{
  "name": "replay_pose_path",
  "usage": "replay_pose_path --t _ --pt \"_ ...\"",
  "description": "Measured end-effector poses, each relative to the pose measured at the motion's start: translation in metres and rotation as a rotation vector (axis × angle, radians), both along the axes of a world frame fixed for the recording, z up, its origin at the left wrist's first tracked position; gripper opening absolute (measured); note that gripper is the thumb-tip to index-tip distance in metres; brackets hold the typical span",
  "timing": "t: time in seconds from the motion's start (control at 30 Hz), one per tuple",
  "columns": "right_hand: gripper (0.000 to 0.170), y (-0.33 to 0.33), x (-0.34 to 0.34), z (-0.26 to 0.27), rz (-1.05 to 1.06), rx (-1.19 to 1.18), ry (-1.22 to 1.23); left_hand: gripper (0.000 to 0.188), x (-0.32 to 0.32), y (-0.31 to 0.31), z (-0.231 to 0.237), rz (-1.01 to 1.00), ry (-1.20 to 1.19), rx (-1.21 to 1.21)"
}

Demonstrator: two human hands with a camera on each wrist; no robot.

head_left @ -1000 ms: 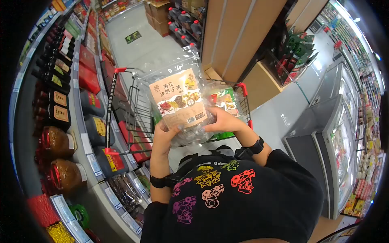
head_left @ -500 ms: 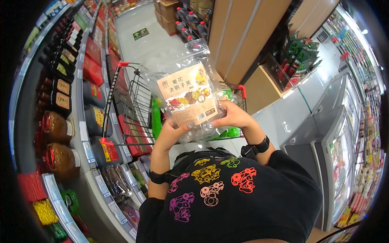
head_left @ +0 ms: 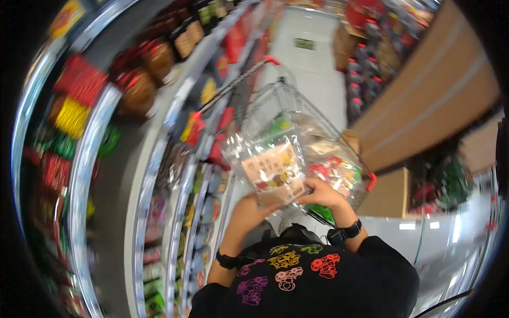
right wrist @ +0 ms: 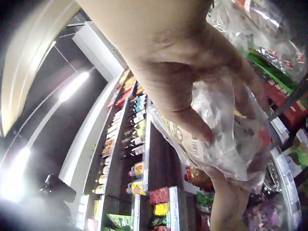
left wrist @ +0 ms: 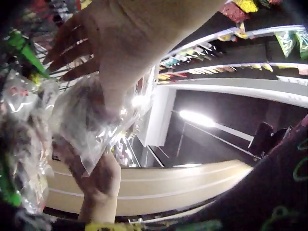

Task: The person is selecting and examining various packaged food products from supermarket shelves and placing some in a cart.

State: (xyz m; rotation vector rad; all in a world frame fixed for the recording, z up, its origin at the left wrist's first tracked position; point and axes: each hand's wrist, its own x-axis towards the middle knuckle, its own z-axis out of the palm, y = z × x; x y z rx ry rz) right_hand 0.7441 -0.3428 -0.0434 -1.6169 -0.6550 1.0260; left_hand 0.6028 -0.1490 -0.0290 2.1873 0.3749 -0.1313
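Observation:
A clear plastic pouch with a peach paper label (head_left: pixel 271 168) is held in front of the body in the head view, label facing up. My left hand (head_left: pixel 249 212) grips its lower left edge, thumb on the front. At the lower right edge my right hand (head_left: pixel 324 194) pinches it, thumb on top near the barcode. In the left wrist view, the crinkled clear pouch (left wrist: pixel 84 120) lies between the left hand (left wrist: pixel 120 43) and the other hand. The right wrist view has the right hand (right wrist: pixel 183 62) with its thumb over the pouch (right wrist: pixel 216 125).
A wire shopping cart with red corners (head_left: pixel 371 183) stands just beyond, holding packaged bags (head_left: pixel 336 172). Stocked shelves (head_left: pixel 114 175) run along the left. Bottles with red caps (head_left: pixel 356 85) and a brown panelled pillar (head_left: pixel 429 85) stand ahead to the right.
The head view has swung, so shelves, cart and pillar appear shifted rightwards and turned. The pouch sits lower and further right in the picture, still held by both hands. More packaged bags show in the cart.

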Motion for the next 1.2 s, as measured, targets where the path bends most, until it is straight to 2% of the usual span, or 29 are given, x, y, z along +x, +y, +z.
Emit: replay_pose_path --t 0.03,0.1,0.13,0.23,0.27,0.37,0.4,0.5,0.53,0.63,0.67,0.7,0.77,0.8,0.87,0.9,0.97,1.2 --pt "0.035 0.002 0.006 -0.017 0.141 -0.128 -0.091 0.057 -0.015 -0.006 -0.019 0.045 0.047 -0.027" --pt "0.042 0.023 0.0 0.006 0.285 0.037 -0.026 0.058 -0.039 -0.014 0.0 0.058 0.207 -0.008" --pt "0.043 0.033 -0.007 0.007 0.327 0.035 -0.026 0.058 -0.05 -0.015 0.006 0.054 0.28 -0.014" --pt "0.043 0.049 -0.026 0.006 0.414 0.031 0.006 0.058 -0.087 -0.014 -0.004 0.204 0.105 0.0" --pt "0.043 0.056 -0.031 0.003 0.424 0.052 0.049 0.054 -0.096 -0.011 -0.014 0.238 0.189 0.042" --pt "0.042 0.077 -0.058 0.016 0.441 0.02 0.202 0.051 -0.128 0.001 0.003 0.312 0.01 0.014" --pt "0.042 0.086 -0.072 0.025 0.423 0.038 0.269 0.048 -0.138 0.007 0.015 0.356 0.09 -0.025" --pt "0.043 0.109 -0.104 0.027 0.43 0.108 0.363 0.04 -0.174 0.021 0.025 0.451 -0.184 -0.065" --pt "0.043 0.12 -0.12 0.034 0.435 0.13 0.409 0.032 -0.188 0.025 0.03 0.479 -0.343 0.021" --pt "0.041 0.156 -0.163 0.041 0.514 0.151 0.535 0.028 -0.24 0.049 0.049 0.471 -0.043 0.092" --pt "0.04 0.168 -0.178 0.044 0.548 0.111 0.588 0.027 -0.257 0.05 0.059 0.519 -0.184 0.063" --pt "0.04 0.18 -0.193 0.047 0.577 0.073 0.641 0.028 -0.274 0.055 0.061 0.564 -0.174 0.028" --pt "0.037 0.205 -0.227 0.05 0.62 0.13 0.6 0.03 -0.31 0.07 0.062 0.639 -0.146 -0.045" --pt "0.037 0.218 -0.241 0.049 0.634 0.142 0.566 0.033 -0.328 0.082 0.047 0.634 -0.125 -0.061" --pt "0.034 0.24 -0.268 0.039 0.659 0.199 0.477 0.035 -0.354 0.093 0.027 0.709 -0.313 -0.188" --pt "0.034 0.25 -0.279 0.039 0.694 0.166 0.546 0.037 -0.369 0.097 0.023 0.753 -0.404 -0.248" --pt "0.034 0.268 -0.298 0.043 0.774 0.097 0.687 0.039 -0.391 0.102 0.034 0.795 -0.434 -0.376" --pt "0.039 0.311 -0.354 0.041 0.832 0.028 0.676 0.04 -0.442 0.117 0.04 0.95 -0.535 -0.42"
